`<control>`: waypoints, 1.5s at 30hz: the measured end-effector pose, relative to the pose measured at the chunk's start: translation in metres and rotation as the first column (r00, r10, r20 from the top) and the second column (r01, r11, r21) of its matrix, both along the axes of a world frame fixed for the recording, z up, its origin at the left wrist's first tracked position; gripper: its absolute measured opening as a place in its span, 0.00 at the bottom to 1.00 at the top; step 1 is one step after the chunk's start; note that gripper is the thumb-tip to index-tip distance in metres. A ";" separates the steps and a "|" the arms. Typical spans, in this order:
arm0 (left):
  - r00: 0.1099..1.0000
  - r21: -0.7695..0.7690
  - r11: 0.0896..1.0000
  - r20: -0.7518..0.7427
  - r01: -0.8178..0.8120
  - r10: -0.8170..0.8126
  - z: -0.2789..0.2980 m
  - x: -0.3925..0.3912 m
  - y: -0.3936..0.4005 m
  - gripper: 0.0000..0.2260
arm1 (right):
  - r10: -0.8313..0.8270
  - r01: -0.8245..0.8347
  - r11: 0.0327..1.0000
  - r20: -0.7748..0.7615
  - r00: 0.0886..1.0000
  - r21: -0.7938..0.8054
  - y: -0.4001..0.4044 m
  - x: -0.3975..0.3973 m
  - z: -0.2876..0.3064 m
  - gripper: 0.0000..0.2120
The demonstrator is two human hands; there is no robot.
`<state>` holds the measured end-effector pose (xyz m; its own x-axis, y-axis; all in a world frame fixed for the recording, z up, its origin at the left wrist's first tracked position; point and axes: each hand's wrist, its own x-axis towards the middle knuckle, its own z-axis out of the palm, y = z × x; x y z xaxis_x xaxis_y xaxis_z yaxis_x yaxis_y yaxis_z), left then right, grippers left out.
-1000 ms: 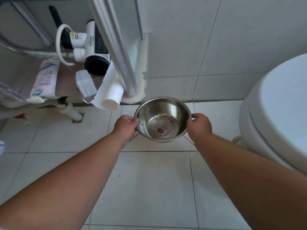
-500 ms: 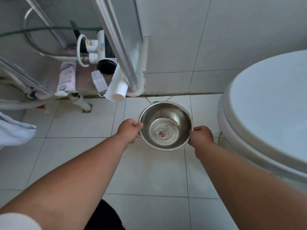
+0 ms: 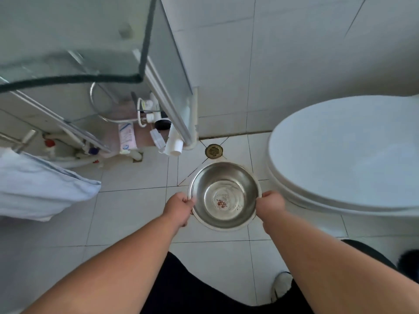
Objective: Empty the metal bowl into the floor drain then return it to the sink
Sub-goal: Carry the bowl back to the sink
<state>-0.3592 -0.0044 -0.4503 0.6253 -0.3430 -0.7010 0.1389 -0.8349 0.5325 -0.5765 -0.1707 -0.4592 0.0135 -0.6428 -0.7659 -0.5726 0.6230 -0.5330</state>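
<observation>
I hold a round metal bowl (image 3: 224,196) level above the white tiled floor, with a red mark on its bottom. My left hand (image 3: 179,207) grips its left rim and my right hand (image 3: 271,203) grips its right rim. A round brass floor drain (image 3: 213,151) lies in the floor just beyond the bowl, close to the wall. No sink basin is in view.
A closed white toilet (image 3: 344,155) stands right of the bowl. A glass shelf (image 3: 74,41) with a metal leg (image 3: 172,107) and pipes under it is at upper left. A pale blue towel (image 3: 38,186) hangs at left. A shoe (image 3: 282,284) is at bottom right.
The view has risen and pulled back; the bowl, held by both hands, has come toward me and the floor drain has come into sight beyond it.
</observation>
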 end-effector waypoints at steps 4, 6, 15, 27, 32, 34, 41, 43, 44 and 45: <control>1.000 -0.002 1.000 -0.008 -0.001 0.001 0.074 -0.031 0.019 0.13 | 0.004 -0.003 1.000 -0.027 1.000 0.009 0.009 -0.024 0.074 0.08; 1.000 -0.012 1.000 -0.005 -0.008 0.008 0.110 -0.041 0.024 0.13 | 0.026 -0.026 1.000 -0.044 0.999 0.003 0.013 -0.034 0.114 0.08; 0.998 -0.123 0.990 -0.002 -0.066 0.066 0.266 -0.069 0.042 0.18 | 0.115 -0.118 0.989 -0.032 0.993 -0.089 0.017 -0.058 0.289 0.05; 0.968 -0.352 0.905 -0.008 -0.238 0.251 0.430 -0.047 0.066 0.18 | 0.328 -0.281 0.929 0.186 0.926 -0.240 -0.006 -0.016 0.458 0.05; 0.928 -0.448 0.830 0.003 -0.331 0.372 0.469 -0.029 0.095 0.19 | 0.441 -0.375 0.886 0.247 0.863 -0.271 0.000 0.028 0.489 0.06; 0.908 -0.475 0.800 0.006 -0.366 0.419 0.481 -0.020 0.105 0.19 | 0.457 -0.389 0.879 0.257 0.851 -0.276 0.006 0.050 0.499 0.07; 0.819 -0.522 0.703 0.015 -0.484 0.574 0.506 0.038 0.145 0.16 | 0.524 -0.460 0.847 0.273 0.807 -0.267 0.036 0.145 0.521 0.04; 0.800 -0.530 0.687 0.027 -0.496 0.599 0.508 0.067 0.158 0.15 | 0.539 -0.469 0.836 0.268 0.798 -0.283 0.048 0.182 0.523 0.03; 0.790 -0.536 0.677 0.029 -0.505 0.612 0.509 0.081 0.164 0.15 | 0.541 -0.470 0.835 0.272 0.796 -0.286 0.054 0.199 0.526 0.03; 0.779 -0.545 0.662 0.026 -0.514 0.626 0.509 0.097 0.170 0.15 | 0.547 -0.474 0.831 0.271 0.792 -0.290 0.061 0.217 0.528 0.03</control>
